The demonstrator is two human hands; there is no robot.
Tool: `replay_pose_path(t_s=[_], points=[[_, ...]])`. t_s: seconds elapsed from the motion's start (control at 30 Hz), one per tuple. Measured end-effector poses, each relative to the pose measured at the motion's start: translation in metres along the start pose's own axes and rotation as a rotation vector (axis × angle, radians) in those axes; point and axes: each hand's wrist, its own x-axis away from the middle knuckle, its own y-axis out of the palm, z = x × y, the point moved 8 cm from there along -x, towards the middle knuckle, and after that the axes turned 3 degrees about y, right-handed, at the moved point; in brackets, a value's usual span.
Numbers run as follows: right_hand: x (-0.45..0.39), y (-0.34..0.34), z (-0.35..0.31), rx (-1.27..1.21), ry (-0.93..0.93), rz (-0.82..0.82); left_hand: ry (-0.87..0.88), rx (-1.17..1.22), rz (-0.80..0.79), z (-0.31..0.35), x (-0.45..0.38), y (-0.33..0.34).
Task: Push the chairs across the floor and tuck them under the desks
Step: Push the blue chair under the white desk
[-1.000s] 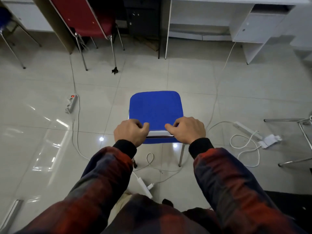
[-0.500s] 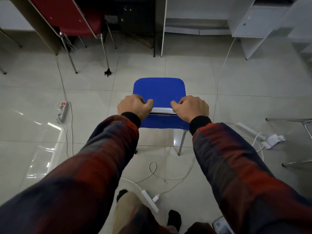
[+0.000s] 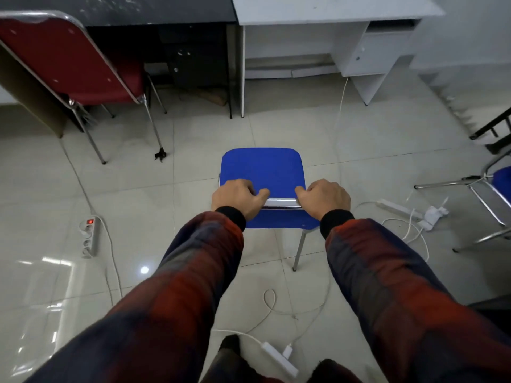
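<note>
Both hands on the blue chair [image 3: 262, 172] out on the open tiled floor [image 3: 373, 150], short of the white table [image 3: 326, 9] ahead; left hand [image 3: 235, 197] and right hand [image 3: 325, 199] each have their fingers curled tight around the chrome top rail [image 3: 280, 203] of the backrest; good place to hold, rigid metal, bare between the fists; light tubular frame, I'd judge, likely to slide easily on glossy tile, though the thin legs could snag the white cable [image 3: 341, 111] running beside its path; red chair [image 3: 69, 64] sits at the dark table, left.
</note>
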Motion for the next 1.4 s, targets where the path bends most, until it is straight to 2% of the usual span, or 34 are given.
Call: replay_pose_path(t_s=[0.23, 0.47, 0.7, 1.0, 1.2, 1.4], points=[[0.048, 0.028, -0.045, -0.083, 0.082, 0.036, 0.092, -0.006, -0.075, -0.059, -0.013, -0.026], [0.060, 0.033, -0.069, -0.069, 0.071, 0.013, 0.071, -0.022, -0.111, -0.083, -0.021, -0.032], [0.028, 0.022, -0.064, -0.046, 0.060, -0.013, 0.033, -0.056, -0.124, -0.061, -0.039, -0.027], [-0.038, -0.002, -0.024, -0.018, 0.066, 0.007, 0.087, -0.014, -0.078, -0.010, -0.075, -0.002], [-0.087, -0.004, -0.056, -0.069, 0.117, 0.056, 0.157, 0.001, -0.098, -0.011, -0.142, -0.019], [-0.128, -0.006, -0.097, -0.118, 0.176, 0.078, 0.193, 0.028, -0.198, -0.028, -0.212, -0.032]])
